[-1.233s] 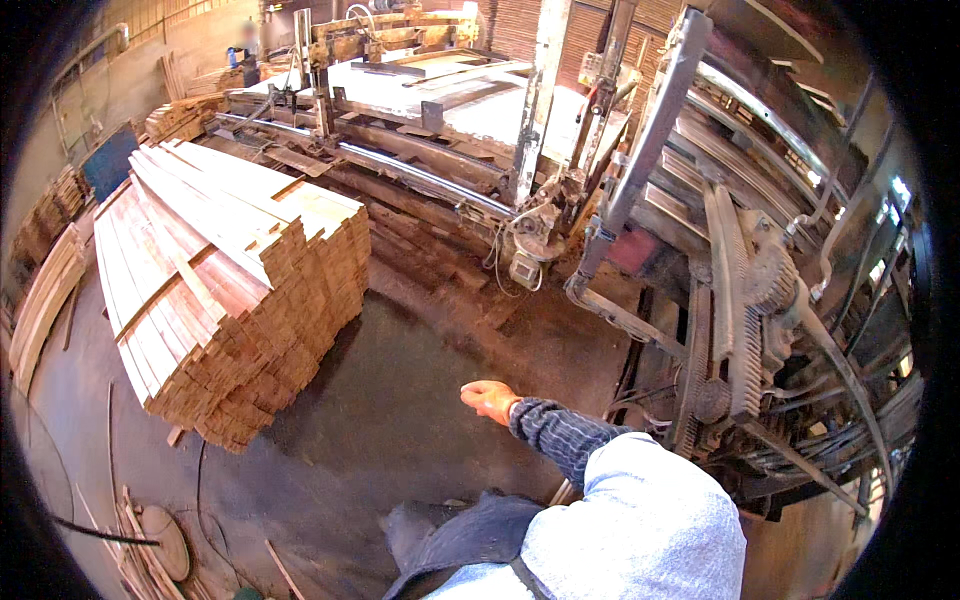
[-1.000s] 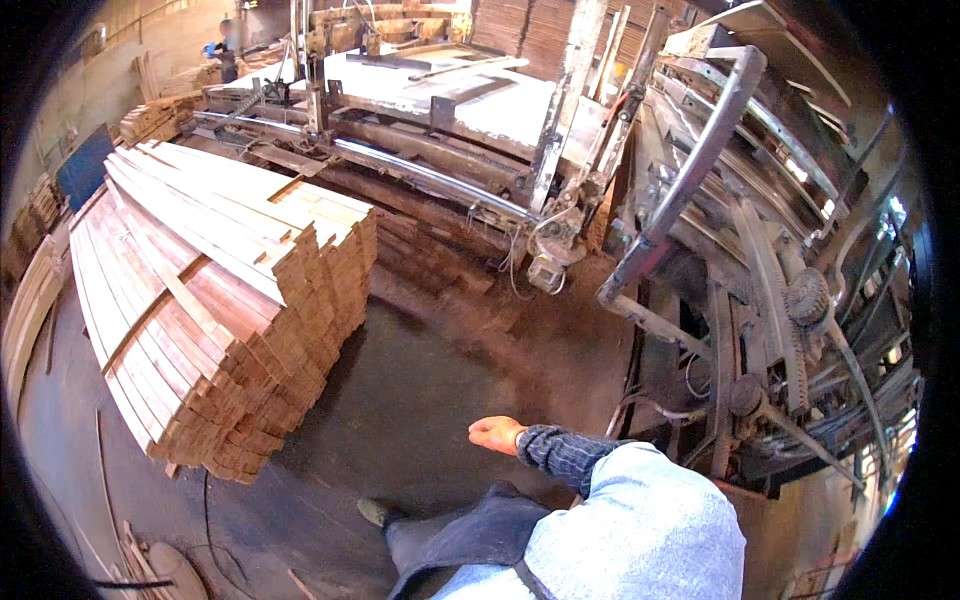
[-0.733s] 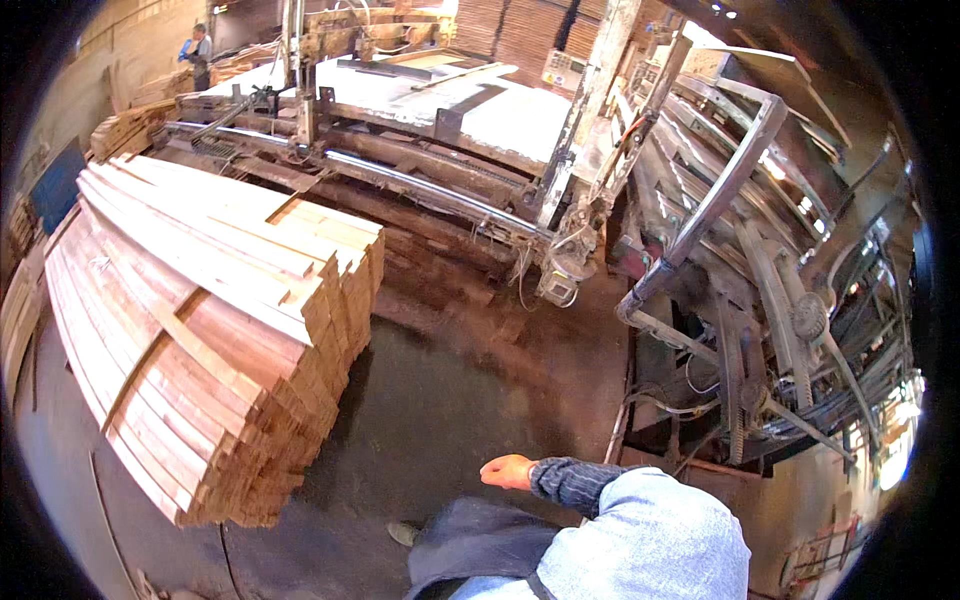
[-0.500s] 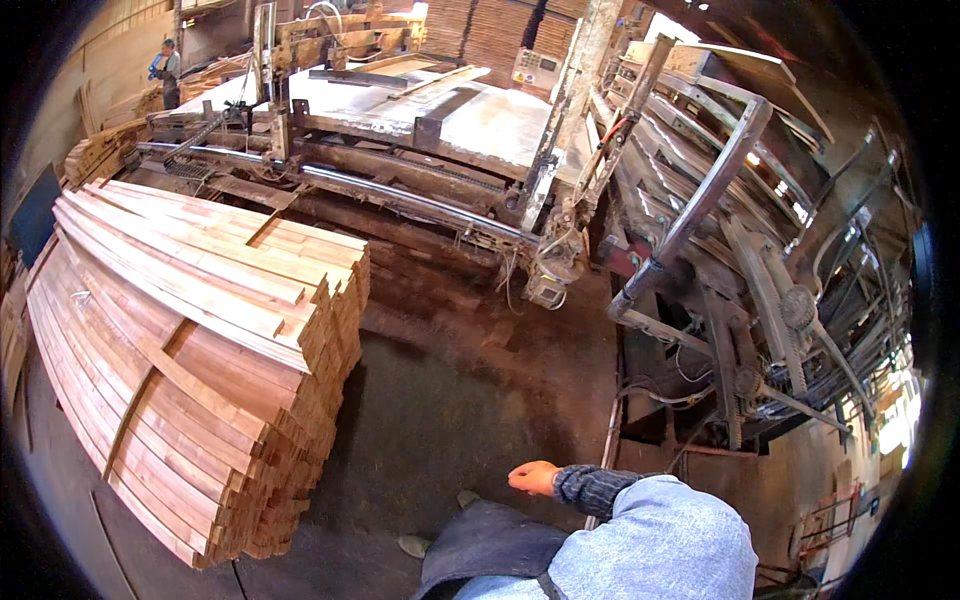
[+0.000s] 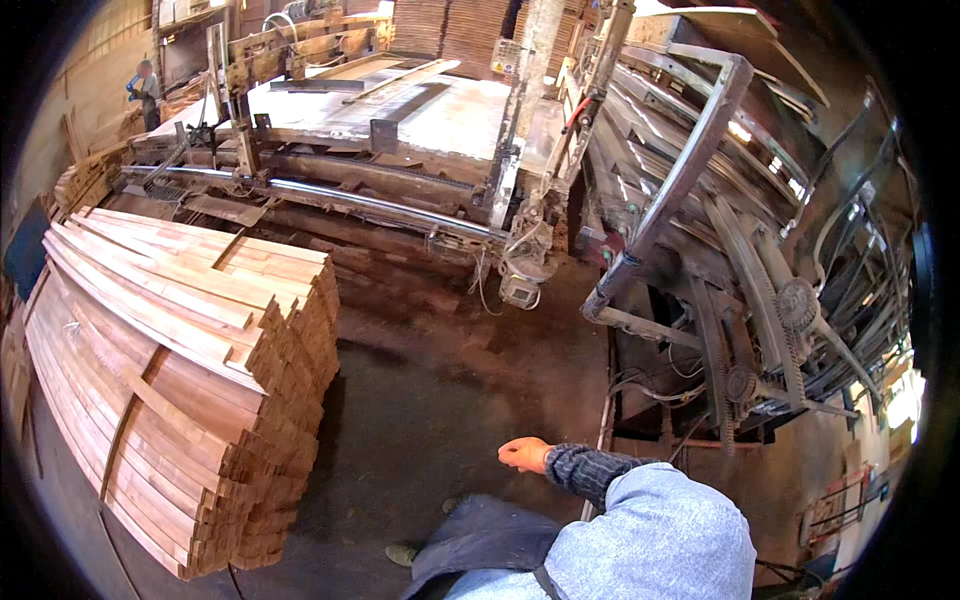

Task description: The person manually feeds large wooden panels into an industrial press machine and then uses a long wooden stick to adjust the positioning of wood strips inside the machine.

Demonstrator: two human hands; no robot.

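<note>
My right hand hangs in front of my body over the dark floor, its fingers curled in and nothing visible in them. A dark ribbed cuff and a light blue sleeve cover that arm. Below it, a dark apron hangs over my legs, and the tip of a shoe shows beside it. My left hand is out of the picture. On the left stands a large stack of sawn boards, apart from my hand.
Ahead lies a long machine bed with a pale top and a metal rail along its front. A steel frame with gears and hoses fills the right. Far left, a person stands holding something blue.
The machine, the right-hand frame and the board stack have shifted left in view as my head turns slightly right. My right hand stays low in front, still curled.
</note>
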